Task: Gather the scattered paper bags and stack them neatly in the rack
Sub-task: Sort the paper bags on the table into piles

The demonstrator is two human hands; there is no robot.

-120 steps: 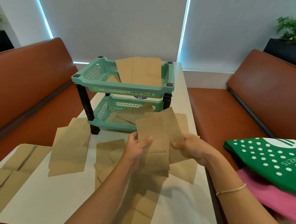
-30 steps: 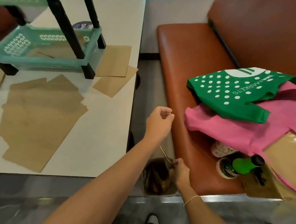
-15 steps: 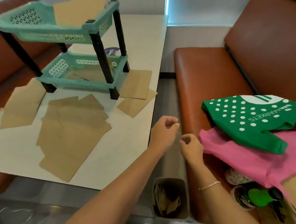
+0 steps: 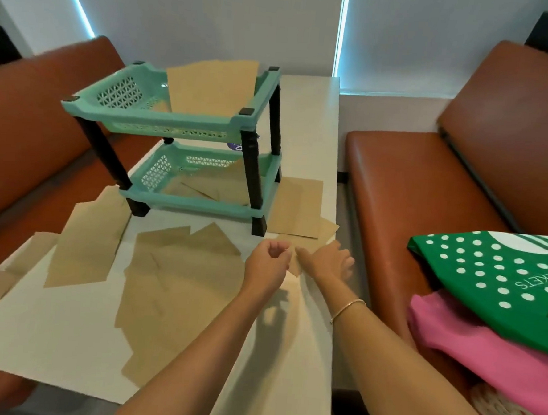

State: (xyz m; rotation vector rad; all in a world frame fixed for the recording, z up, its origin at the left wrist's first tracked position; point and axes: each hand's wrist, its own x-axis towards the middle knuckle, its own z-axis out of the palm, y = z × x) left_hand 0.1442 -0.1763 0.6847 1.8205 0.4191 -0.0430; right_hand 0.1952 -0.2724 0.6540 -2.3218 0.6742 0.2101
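The two-tier teal rack stands toward the far end of the white table; brown paper bags lie loose all around it, with one bag propped in its upper tier and a few more in the lower tier. The left hand hovers just in front of the rack's near right leg, fingers curled inward on nothing; the right hand reaches beside it toward the bags at the rack's right foot, fingers seemingly loose and extended, though motion blur makes it hard to say whether they touch paper yet. The step in hand looks like picking up those right-side bags; it would go best to slide the fingertips under the nearest corner, draw the overlapping sheets together, square their edges against the table, then carry them flat into a tier; the large spread in front of the rack can follow.
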